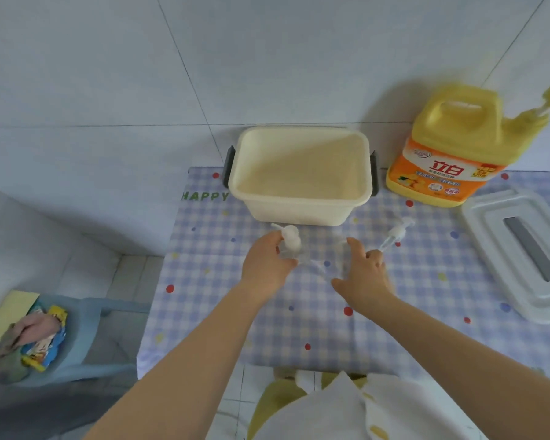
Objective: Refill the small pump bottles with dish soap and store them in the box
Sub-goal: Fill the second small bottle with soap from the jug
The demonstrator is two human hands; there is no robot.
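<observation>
Clear plastic pump bottle (pixel 289 246) stands just before the cream plastic box (pixel 302 173) on your table (pixel 394 312), gripped by your left hand (pixel 267 265); your right hand (pixel 364 274) pinches a loose white pump (pixel 394 235).

You've got two clear pump bottles (pixel 291 242) mid-table, cream box (pixel 302 173) open at the back edge, yellow soap jug (pixel 448 147) back right.

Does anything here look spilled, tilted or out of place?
No spill shows. One pump head lies on its side on the tablecloth, apart from a bottle. The box holds nothing, and its lid lies beside it.
</observation>
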